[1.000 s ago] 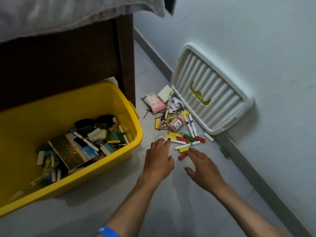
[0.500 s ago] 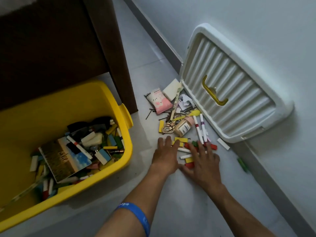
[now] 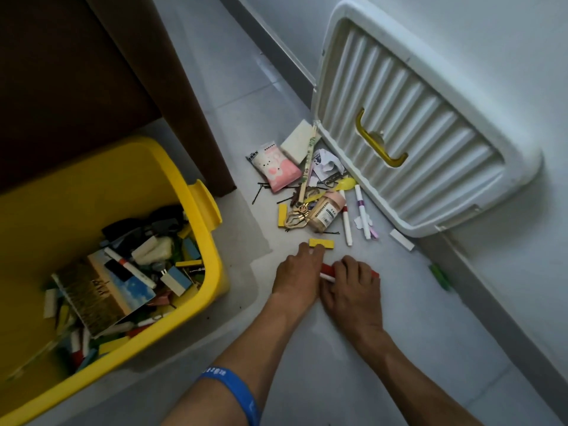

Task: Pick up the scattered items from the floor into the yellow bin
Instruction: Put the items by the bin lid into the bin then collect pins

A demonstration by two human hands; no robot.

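A pale grey tiled floor [image 3: 399, 348] carries a yellow bin [image 3: 196, 305] at lower left and a white ribbed lid [image 3: 430, 133] leaning at upper right. Between them lie a pink packet [image 3: 276, 167], two markers [image 3: 346, 222], a small jar [image 3: 325, 212] and a yellow block [image 3: 321, 243]; a green piece [image 3: 440, 275] lies right of centre.

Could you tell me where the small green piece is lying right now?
In the head view the small green piece lies alone on the floor at the right, beside the baseboard, below the white lid and right of the right hand.
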